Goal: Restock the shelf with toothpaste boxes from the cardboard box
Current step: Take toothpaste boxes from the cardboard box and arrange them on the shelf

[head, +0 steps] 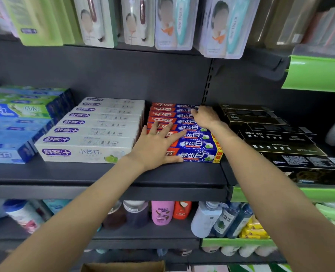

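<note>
On the dark shelf (pixel 104 173), toward its right end, I have both hands on the row of red-and-blue toothpaste boxes (pixel 194 143). My left hand (pixel 158 146) lies flat with fingers spread wide across the front boxes, thumb along the front face near the shelf's front edge, holding nothing. My right hand (pixel 205 116) reaches to the back of the row, fingers curled onto a rear box by the back panel; whether it grips one I cannot tell. White boxes (pixel 88 132) sit just beside the row on the left, black boxes (pixel 270 134) on the right. I judge this the squaring-up step. Next I should reach down to the cardboard box (pixel 123 266), at the bottom edge of view, for more stock.
</note>
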`<state>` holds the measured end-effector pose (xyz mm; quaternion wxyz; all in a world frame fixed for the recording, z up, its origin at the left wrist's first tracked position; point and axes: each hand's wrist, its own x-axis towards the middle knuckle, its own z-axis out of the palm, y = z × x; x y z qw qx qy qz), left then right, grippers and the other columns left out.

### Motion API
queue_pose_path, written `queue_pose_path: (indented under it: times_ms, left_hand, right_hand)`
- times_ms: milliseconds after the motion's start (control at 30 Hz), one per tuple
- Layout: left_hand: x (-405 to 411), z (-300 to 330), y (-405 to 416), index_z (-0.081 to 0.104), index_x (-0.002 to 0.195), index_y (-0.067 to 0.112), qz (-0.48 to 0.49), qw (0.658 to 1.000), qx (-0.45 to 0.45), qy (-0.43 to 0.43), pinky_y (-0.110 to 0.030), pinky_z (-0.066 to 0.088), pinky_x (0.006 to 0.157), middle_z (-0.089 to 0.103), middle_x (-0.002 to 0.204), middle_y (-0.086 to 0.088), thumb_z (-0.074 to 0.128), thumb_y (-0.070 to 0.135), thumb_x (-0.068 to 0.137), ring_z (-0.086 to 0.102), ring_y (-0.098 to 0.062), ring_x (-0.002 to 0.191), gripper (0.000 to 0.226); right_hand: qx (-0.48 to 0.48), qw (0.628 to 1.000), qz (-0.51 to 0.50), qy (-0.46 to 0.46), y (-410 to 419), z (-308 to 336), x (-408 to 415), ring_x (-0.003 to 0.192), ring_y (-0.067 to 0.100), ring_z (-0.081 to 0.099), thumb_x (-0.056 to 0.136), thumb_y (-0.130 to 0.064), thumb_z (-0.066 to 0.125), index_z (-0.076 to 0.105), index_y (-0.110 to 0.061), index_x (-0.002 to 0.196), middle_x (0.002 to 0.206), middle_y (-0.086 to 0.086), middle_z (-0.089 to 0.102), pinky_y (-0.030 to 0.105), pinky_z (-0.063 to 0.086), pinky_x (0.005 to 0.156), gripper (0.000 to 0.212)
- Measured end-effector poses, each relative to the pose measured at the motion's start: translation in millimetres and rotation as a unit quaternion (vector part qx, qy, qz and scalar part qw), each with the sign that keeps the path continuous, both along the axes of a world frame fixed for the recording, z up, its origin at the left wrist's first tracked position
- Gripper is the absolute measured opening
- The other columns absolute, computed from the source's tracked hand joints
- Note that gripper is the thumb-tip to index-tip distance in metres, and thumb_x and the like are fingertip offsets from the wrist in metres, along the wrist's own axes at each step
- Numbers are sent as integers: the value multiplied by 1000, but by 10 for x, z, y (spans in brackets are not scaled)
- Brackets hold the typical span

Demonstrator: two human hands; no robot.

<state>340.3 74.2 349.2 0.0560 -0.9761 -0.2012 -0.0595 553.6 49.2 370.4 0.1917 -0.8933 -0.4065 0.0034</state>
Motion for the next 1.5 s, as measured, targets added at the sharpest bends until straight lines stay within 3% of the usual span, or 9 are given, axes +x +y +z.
queue_pose_path:
  times_ms: [367, 467, 633, 867, 1033, 1333, 1500]
  left_hand:
    - [10, -14, 10, -2, 148, 43, -1, 1000, 13, 2, -55, 13, 114, 6, 159, -5, 32, 74, 82, 8, -39, 143, 80]
    - [14, -22, 12, 0, 148, 42, 3, 1000, 26, -2, -55, 16, 115, 7, 159, -5, 31, 74, 82, 9, -39, 143, 79]
    - [21, -19, 21, 1, 148, 42, 3, 1000, 14, -2, -55, 17, 114, 7, 159, -4, 33, 73, 83, 9, -39, 143, 79]
    - [-31, 10, -13, 2, 148, 43, 5, 1000, 23, -6, -52, 18, 114, 10, 159, -3, 33, 74, 82, 11, -38, 144, 79]
    - [-15, -9, -2, 3, 148, 42, 11, 999, 41, -6, -52, 21, 113, 13, 159, -4, 33, 76, 78, 14, -38, 143, 83]
    - [3, -35, 3, 15, 147, 42, 15, 996, 77, -38, -46, 25, 111, 26, 155, -3, 40, 77, 74, 27, -37, 139, 85]
    - [-19, 2, -107, 13, 147, 43, 41, 998, 49, -21, -45, 22, 114, 22, 156, -2, 44, 74, 78, 25, -34, 141, 82]
  right_hand:
    - [9, 1000, 7, 5, 1, -9, 28, 105, 32, 59, 101, -33, 34, 58, 1, 113, 119, 19, 60, 30, 42, 78, 44]
    - [-2, 1000, 10, 12, 1, 8, 15, 109, 33, 56, 102, -34, 31, 55, 1, 119, 123, 19, 58, 32, 43, 82, 46]
    - [-24, 999, 19, 22, -95, 35, -24, 131, 30, 40, 102, -38, 26, 35, -6, 141, 146, 17, 36, 34, 35, 102, 52]
    - [-42, 996, 76, 10, -539, 12, -205, 145, 23, 14, 101, -44, 25, 27, -15, 148, 158, 7, 12, 34, 17, 115, 55]
    - [-35, 995, 86, 23, -901, -149, -534, 146, 15, -2, 99, -50, 22, 12, -16, 151, 159, 2, 3, 35, 6, 117, 63]
    - [-14, 995, 97, -9, -915, -180, -581, 146, 19, 5, 101, -43, 22, 15, -9, 150, 158, 8, 10, 30, 8, 116, 60]
    - [-24, 992, 126, -3, -951, -174, -543, 146, 18, 6, 100, -46, 24, 15, -8, 150, 159, 6, 10, 32, 10, 116, 63]
